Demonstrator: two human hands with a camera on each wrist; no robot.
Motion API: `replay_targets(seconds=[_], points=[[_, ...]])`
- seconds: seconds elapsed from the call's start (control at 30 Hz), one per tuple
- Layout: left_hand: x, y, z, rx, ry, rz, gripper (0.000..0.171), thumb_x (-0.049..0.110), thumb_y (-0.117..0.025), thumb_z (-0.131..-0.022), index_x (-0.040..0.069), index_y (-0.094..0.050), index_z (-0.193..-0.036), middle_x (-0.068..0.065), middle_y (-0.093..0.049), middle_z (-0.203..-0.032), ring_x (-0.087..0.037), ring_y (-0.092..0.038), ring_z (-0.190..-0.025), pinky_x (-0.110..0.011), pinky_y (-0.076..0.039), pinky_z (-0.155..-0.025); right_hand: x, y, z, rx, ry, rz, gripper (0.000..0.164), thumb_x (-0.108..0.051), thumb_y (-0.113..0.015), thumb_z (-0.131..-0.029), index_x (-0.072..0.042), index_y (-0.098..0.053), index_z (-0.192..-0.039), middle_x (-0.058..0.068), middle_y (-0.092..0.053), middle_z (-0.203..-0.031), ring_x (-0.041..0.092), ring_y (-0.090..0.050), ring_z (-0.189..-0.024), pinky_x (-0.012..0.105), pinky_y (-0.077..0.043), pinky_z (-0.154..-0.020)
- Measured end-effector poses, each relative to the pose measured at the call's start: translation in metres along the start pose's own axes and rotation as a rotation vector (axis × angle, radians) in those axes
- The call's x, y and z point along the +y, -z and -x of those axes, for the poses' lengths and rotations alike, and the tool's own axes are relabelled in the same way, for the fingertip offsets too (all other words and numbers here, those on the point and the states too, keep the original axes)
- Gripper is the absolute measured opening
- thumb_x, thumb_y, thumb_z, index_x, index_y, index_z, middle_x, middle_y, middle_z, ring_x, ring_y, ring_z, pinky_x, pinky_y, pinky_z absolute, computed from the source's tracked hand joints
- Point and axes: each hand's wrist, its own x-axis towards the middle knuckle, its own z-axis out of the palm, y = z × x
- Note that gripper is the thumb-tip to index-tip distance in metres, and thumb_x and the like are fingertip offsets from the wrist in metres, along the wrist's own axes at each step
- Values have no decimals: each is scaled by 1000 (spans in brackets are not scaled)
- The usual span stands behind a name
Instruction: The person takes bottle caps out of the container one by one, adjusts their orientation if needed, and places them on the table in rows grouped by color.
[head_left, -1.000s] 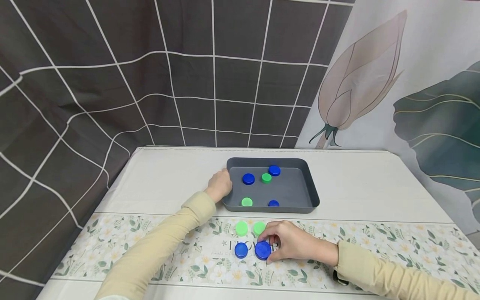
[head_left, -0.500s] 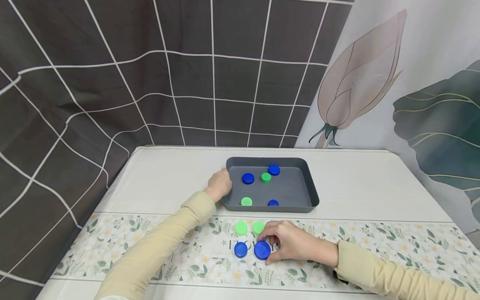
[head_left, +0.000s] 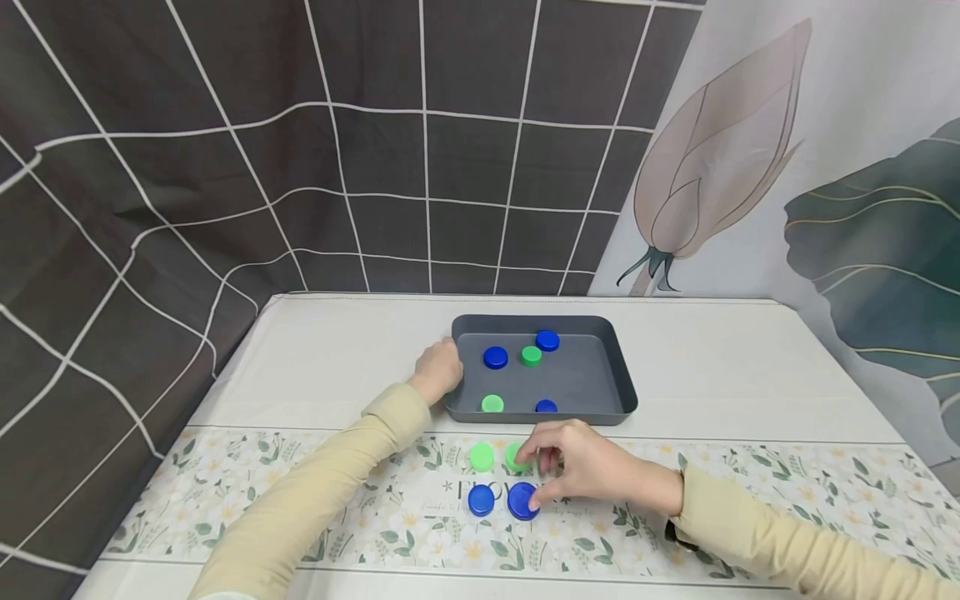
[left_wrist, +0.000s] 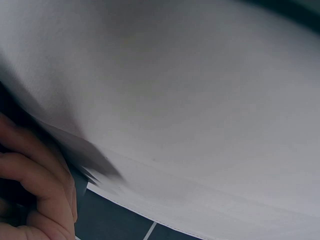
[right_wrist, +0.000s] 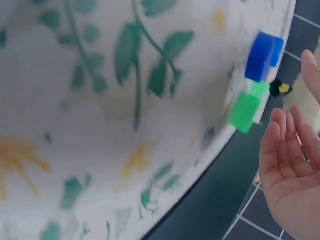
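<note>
My left hand (head_left: 438, 371) grips the left rim of a dark grey baking tray (head_left: 540, 418); its curled fingers (left_wrist: 45, 190) show in the left wrist view. On the printed cloth in front of the tray, a green bottle cap (head_left: 482, 456) and a second green cap (head_left: 512, 457) lie above a smaller blue cap (head_left: 481, 500) and a larger blue cap (head_left: 519, 502). Above the right-hand pair is my right hand (head_left: 577, 462), thumb and fingers apart, holding nothing. Its thumb overlaps the larger blue cap in the head view. From the right wrist, the larger blue cap (right_wrist: 260, 56) appears beyond the fingertips.
Inside the tray lie several caps, among them a blue cap (head_left: 496, 357) and a green cap (head_left: 531, 356). A white tablecloth (head_left: 712, 367) with a floral band covers the table. A dark grid-patterned curtain (head_left: 375, 150) hangs behind it.
My right hand has let go of the larger blue cap, and its fingers have spread and shifted up toward the right green cap. The left hand stays at the tray.
</note>
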Motion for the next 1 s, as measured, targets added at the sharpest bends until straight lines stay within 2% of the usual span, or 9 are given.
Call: replay_targets(seconds=[0.2,0.4,0.67,0.73,0.87,1.0], points=[[0,0,0,3,-4,2,29,5,-45,-94,-12,-51,-117,-25,-66,-95,-30,-68,-78,-31,-59,-61,5,18,-6,56,8,-54,40,-26,-85,-70,-8,-70,-103,5,-69,-92,10,-63,-73,21,-55,-67],[0,1,0,4,-2,5,28,5,-45,-94,-12,-52,-116,-25,-66,-94,-30,-68,-77,-31,-58,-61,18,36,-10,92,-19,-128,43,-26,-82,-74,-5,-68,-109,12,-70,-97,20,-65,-81,25,-57,-73],[0,0,0,8,-3,11,26,4,-45,-94,-11,-53,-114,-24,-66,-93,-29,-68,-76,-31,-58,-60,29,50,-14,145,1,-111,41,-21,-82,-75,-6,-68,-111,13,-71,-98,22,-67,-86,25,-57,-76],[0,0,0,9,-2,11,26,5,-46,-94,-11,-53,-114,-24,-66,-94,-30,-68,-78,-32,-58,-62,31,53,-15,157,0,-108,41,-20,-82,-75,-6,-68,-111,14,-71,-98,19,-67,-86,25,-57,-77],[0,0,-1,6,3,10,27,5,-46,-94,-11,-53,-114,-25,-66,-96,-31,-68,-81,-33,-59,-65,39,58,-17,184,-26,-109,41,-17,-81,-75,-3,-68,-111,16,-71,-100,16,-66,-87,25,-57,-77],[0,0,-1,4,8,8,27,4,-46,-94,-11,-53,-115,-24,-66,-97,-31,-68,-81,-33,-59,-64,48,61,-19,207,-52,-116,40,-15,-81,-76,0,-67,-111,18,-70,-103,19,-66,-89,25,-57,-78]])
